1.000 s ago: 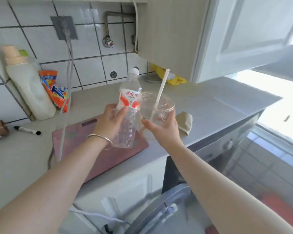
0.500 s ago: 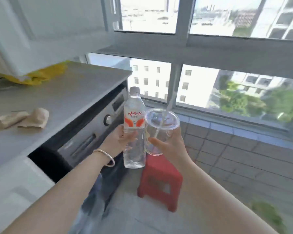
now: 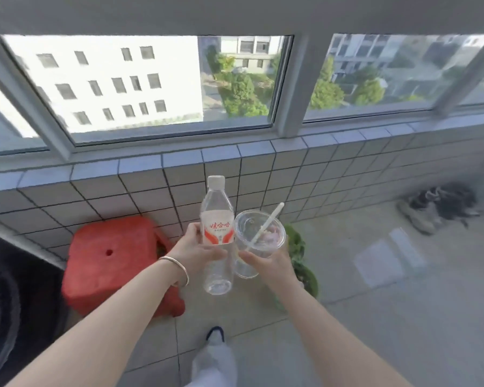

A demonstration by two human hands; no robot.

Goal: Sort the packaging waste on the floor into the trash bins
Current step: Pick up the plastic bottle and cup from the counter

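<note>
The left hand [image 3: 192, 251] is wrapped around a clear plastic bottle [image 3: 217, 236], held upright in mid-air with its white cap on top. Its white label carries red Chinese characters, 娃哈哈, above orange-red curved shapes; smaller print beneath is too blurred to read. A thin metal bangle [image 3: 176, 268] circles the left wrist. The right hand [image 3: 268, 265] grips a clear plastic cup [image 3: 259, 243] with a lid, just right of the bottle and touching or nearly touching it. A white straw [image 3: 266, 226] leans out of the lid toward the right.

Below lies a pale tiled floor [image 3: 403, 317]. A red plastic stool [image 3: 115, 261] stands to the left against a low wall of small grey tiles [image 3: 95, 191], under wide windows [image 3: 140, 85] showing white buildings and trees. A green potted plant [image 3: 299, 252] sits behind the right hand. Blurred dark shoes [image 3: 442, 206] lie far right. A dark-toed foot [image 3: 215, 334] shows near the bottom.
</note>
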